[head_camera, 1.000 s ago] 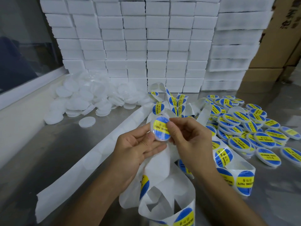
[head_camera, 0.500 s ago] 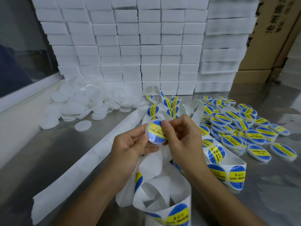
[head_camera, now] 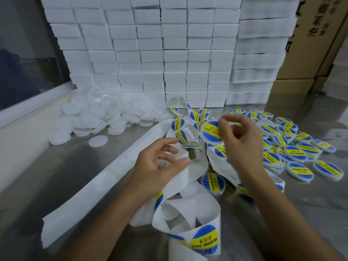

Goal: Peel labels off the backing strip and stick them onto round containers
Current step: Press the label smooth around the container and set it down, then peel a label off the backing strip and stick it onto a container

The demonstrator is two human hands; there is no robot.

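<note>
My right hand (head_camera: 239, 140) pinches a round container (head_camera: 211, 132) that bears a blue and yellow label, holding it up above the tangle of strip. My left hand (head_camera: 160, 162) is below and left of it, its fingers loosely curled around a loop of the white backing strip (head_camera: 195, 166). More blue and yellow labels (head_camera: 204, 237) sit on the strip near the bottom edge. A pile of labelled containers (head_camera: 293, 147) lies on the right. Plain white containers (head_camera: 98, 117) are heaped at the back left.
A wall of white boxes (head_camera: 150, 53) stands at the back of the steel table (head_camera: 56, 176). Brown cartons (head_camera: 316, 44) rise at the right. A long empty length of backing strip (head_camera: 90, 193) runs diagonally across the left. A window ledge (head_camera: 28, 108) borders the left side.
My left hand has let go of the labelled container and dropped to the backing strip. My right hand has carried the container up and to the right.
</note>
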